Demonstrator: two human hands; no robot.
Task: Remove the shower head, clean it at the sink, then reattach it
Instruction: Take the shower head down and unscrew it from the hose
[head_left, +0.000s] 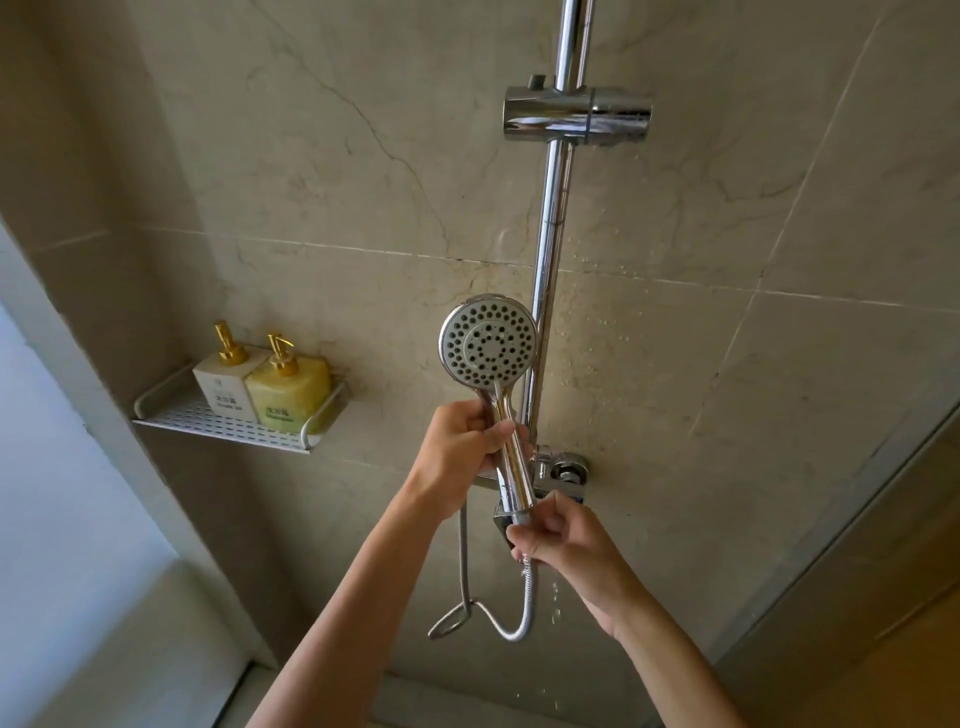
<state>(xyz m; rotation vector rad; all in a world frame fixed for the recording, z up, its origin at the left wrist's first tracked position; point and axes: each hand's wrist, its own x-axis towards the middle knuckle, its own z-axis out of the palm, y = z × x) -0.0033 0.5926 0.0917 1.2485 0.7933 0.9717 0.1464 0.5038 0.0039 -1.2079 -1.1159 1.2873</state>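
Observation:
The chrome shower head (488, 340) is held upright in front of the slide rail (551, 218), its grey nozzle face turned toward me. My left hand (460, 449) is closed around the upper handle. My right hand (558, 535) pinches the hose nut at the handle's lower end. The metal hose (506, 626) hangs below in a loop, and water drips beside it. The empty chrome holder (576, 113) sits high on the rail.
A white perforated shelf (228, 423) on the left wall carries two pump bottles, one white (223, 382) and one yellow (288, 392). The mixer valve (563, 470) sits just behind my hands. Beige marble tiles cover the walls; a frosted window is at far left.

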